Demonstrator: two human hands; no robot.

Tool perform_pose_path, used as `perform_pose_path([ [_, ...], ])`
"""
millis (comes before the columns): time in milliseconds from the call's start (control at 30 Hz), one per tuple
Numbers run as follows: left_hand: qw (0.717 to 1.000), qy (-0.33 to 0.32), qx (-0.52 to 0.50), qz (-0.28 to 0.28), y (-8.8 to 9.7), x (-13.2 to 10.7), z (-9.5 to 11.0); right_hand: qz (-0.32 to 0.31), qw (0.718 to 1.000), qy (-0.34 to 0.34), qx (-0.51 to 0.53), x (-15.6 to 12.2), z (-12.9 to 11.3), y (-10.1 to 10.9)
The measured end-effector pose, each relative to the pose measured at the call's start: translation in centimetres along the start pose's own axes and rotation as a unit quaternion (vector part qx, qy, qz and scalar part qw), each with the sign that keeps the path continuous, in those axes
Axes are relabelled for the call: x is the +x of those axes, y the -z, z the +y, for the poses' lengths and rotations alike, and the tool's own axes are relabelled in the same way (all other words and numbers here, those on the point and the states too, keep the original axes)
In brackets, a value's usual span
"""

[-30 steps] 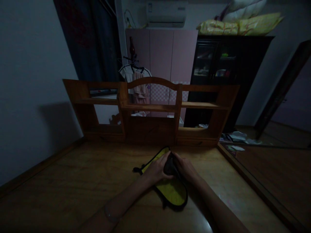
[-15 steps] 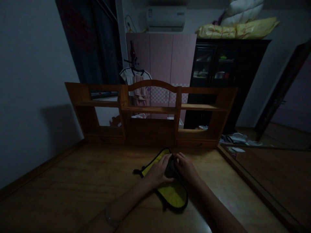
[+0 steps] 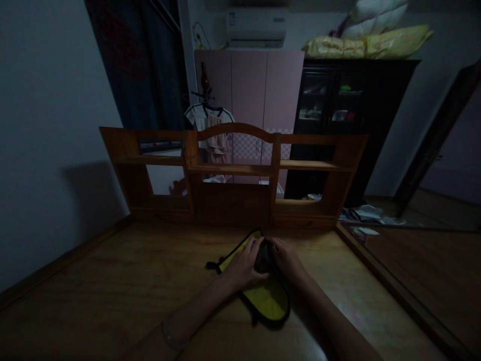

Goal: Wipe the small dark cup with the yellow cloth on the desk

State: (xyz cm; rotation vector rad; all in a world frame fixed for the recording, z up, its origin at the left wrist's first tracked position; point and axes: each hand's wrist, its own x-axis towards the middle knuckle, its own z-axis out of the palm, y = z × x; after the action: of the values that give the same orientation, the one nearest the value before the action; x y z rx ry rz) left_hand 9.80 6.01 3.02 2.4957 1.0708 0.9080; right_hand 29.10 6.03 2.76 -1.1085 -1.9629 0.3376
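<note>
A yellow cloth piece (image 3: pixel 268 301) with black edging, perhaps an opened pouch, lies slanted on the wooden desk (image 3: pixel 124 281). A short black strap or tab sticks out at its left side. On the cloth, between my hands, is a small dark object (image 3: pixel 263 259) whose kind is too dim to make out. My left hand (image 3: pixel 244 263) rests over the cloth, thumb and fingers closed around the dark object's left side. My right hand (image 3: pixel 287 258) is at its right side, fingers bent and pinched by the black edge. What those fingertips grip is hidden.
Behind the cloth stands a wooden desk shelf (image 3: pixel 233 170) with several compartments. A wall (image 3: pixel 56 125) borders the desk on the left, and a raised wooden edge (image 3: pixel 376 271) runs along the right. Farther back are a pink wardrobe (image 3: pixel 248 90) and a black cabinet (image 3: pixel 361 100).
The fingers of my right hand have shifted slightly at the black edge. My left hand, the cloth and the dark object stay almost in place.
</note>
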Motion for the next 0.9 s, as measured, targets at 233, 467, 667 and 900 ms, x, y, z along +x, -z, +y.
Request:
perform_pose_path([
  [233,1.000,-0.001,-0.009,0.003,0.41,0.04,0.42,-0.009,1.000,-0.006,-0.011,-0.13,-0.26,0.08],
  [467,1.000,-0.006,-0.019,0.004,0.25,0.02,0.26,0.013,1.000,-0.018,-0.007,-0.01,-0.19,0.11],
  [667,1.000,-0.014,-0.021,0.013,0.18,0.03,0.12,0.020,1.000,-0.014,0.006,-0.01,0.08,0.11],
  [900,1.000,-0.011,-0.021,0.001,0.22,0.01,0.16,0.020,1.000,-0.003,0.004,-0.05,0.15,0.27],
])
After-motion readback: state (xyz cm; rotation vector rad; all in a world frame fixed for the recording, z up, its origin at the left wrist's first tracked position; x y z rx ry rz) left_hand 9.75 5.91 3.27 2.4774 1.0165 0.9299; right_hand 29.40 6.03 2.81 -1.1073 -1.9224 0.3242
